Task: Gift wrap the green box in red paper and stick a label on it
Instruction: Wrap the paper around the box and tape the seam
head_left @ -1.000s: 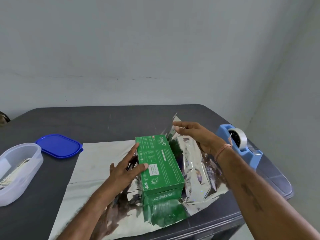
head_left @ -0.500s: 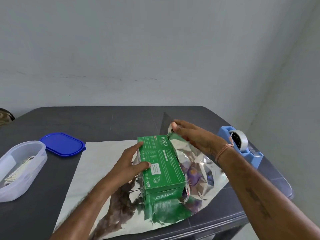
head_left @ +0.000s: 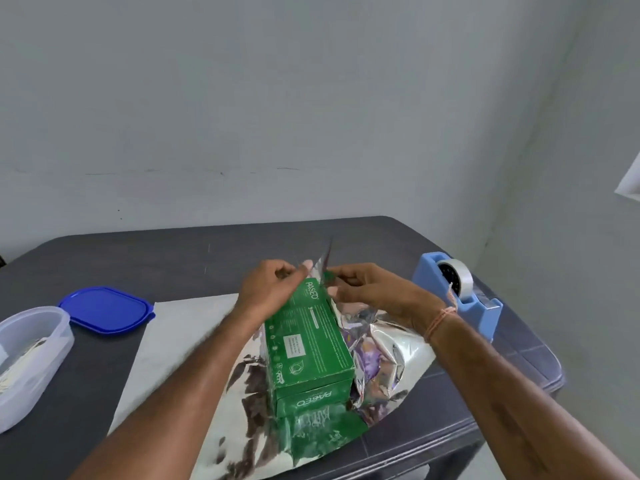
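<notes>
Left hand [head_left: 272, 289]: pinching the wrapping paper [head_left: 391, 344] edge at the far end of the green box [head_left: 308, 341].
Right hand [head_left: 374, 292]: pinching the same raised edge.
Counter [head_left: 173, 258]: tape dispenser [head_left: 457, 299] at right.

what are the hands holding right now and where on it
Both the left hand and right hand pinch the shiny wrapping paper at its raised far edge, at the far end of the green box.

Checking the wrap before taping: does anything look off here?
The wrapping paper is crumpled and bunched to the right of the green box, while its left part lies flat. Only its silver, mirror-like face shows; no red is visible. The left hand and right hand pinch its edge at the box's far end.
</notes>
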{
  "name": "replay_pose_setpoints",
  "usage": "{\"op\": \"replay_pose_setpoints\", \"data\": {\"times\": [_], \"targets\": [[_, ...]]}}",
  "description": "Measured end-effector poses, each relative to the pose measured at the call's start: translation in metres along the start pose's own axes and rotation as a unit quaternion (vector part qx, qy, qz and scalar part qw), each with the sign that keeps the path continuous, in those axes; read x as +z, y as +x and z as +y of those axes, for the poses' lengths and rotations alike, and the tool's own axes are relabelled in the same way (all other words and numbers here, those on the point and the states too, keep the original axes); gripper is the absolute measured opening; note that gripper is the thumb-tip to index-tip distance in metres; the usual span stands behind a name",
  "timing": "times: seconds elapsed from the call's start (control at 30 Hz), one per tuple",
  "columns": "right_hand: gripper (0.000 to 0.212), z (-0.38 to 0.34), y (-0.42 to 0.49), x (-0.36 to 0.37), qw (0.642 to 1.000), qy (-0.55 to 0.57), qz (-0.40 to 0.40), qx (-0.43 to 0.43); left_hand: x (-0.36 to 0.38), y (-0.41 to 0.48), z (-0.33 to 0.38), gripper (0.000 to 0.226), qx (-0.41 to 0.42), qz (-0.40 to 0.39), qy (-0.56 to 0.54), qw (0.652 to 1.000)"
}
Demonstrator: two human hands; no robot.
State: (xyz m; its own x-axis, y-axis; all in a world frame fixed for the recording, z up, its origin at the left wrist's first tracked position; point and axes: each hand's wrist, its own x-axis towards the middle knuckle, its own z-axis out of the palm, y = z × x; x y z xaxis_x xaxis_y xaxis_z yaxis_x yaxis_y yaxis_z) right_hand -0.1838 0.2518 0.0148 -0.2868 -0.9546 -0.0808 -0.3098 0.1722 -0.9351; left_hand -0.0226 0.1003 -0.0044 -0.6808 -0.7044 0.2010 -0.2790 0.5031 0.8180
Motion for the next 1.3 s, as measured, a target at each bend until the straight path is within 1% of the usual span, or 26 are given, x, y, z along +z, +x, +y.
{"op": "replay_pose_setpoints", "data": {"times": [0.07,0.1,0.17,0.2,0.23,0.33,0.37,0.43,0.5,0.6,0.67,0.73,0.87,1.0,1.17,1.23,1.3], "targets": [[0.061,-0.004,-0.003,0.003,1.000,-0.031,-0.003,0.000,0.005,0.016,0.013,0.065,-0.033,-0.021,0.041,0.998],[0.060,-0.005,-0.004,0.005,0.999,-0.045,-0.003,0.001,0.008,0.021,0.019,0.073,-0.052,-0.039,0.073,0.995],[0.054,-0.007,-0.008,0.008,0.998,-0.059,-0.007,0.002,0.012,0.032,0.024,0.101,-0.091,-0.067,0.095,0.989],[0.050,-0.008,-0.010,0.008,0.997,-0.070,-0.011,0.000,0.015,0.038,0.024,0.105,-0.110,-0.074,0.095,0.987],[0.049,-0.008,-0.010,0.009,0.996,-0.085,-0.011,-0.003,0.018,0.043,0.022,0.098,-0.128,-0.077,0.093,0.984],[0.058,-0.007,-0.012,0.010,0.990,-0.141,0.002,-0.010,0.022,0.052,0.013,0.057,-0.151,-0.075,0.069,0.983],[0.059,-0.007,-0.014,0.009,0.987,-0.160,0.009,-0.011,0.023,0.054,0.010,0.047,-0.152,-0.073,0.056,0.984],[0.060,-0.006,-0.017,0.009,0.982,-0.189,0.019,-0.015,0.024,0.055,0.008,0.032,-0.150,-0.068,0.035,0.986],[0.055,-0.005,-0.022,0.008,0.977,-0.208,0.027,-0.025,0.026,0.053,0.008,0.019,-0.154,-0.059,0.014,0.986],[0.044,-0.004,-0.030,0.003,0.971,-0.227,0.059,-0.035,0.028,0.050,0.004,0.013,-0.169,-0.039,-0.050,0.983],[0.048,-0.003,-0.038,-0.001,0.966,-0.243,0.088,-0.027,0.029,0.050,-0.001,0.016,-0.185,-0.035,-0.070,0.980],[0.048,-0.002,-0.048,-0.003,0.965,-0.242,0.104,-0.014,0.028,0.050,-0.005,0.019,-0.195,-0.033,-0.073,0.978],[0.028,0.005,-0.065,0.002,0.958,-0.246,0.150,-0.002,0.030,0.050,-0.008,0.018,-0.188,-0.023,-0.070,0.979],[0.019,0.009,-0.085,0.015,0.950,-0.235,0.207,0.004,0.029,0.050,-0.010,0.020,-0.183,-0.003,-0.067,0.981],[0.020,0.006,-0.102,0.048,0.950,-0.171,0.260,-0.034,0.029,0.045,-0.002,0.021,-0.179,0.002,-0.062,0.982],[0.020,0.004,-0.107,0.064,0.953,-0.140,0.263,-0.050,0.028,0.043,0.001,0.021,-0.179,-0.001,-0.064,0.982],[0.016,0.001,-0.111,0.078,0.961,-0.100,0.249,-0.065,0.026,0.042,0.000,0.022,-0.181,-0.001,-0.070,0.981]]}}
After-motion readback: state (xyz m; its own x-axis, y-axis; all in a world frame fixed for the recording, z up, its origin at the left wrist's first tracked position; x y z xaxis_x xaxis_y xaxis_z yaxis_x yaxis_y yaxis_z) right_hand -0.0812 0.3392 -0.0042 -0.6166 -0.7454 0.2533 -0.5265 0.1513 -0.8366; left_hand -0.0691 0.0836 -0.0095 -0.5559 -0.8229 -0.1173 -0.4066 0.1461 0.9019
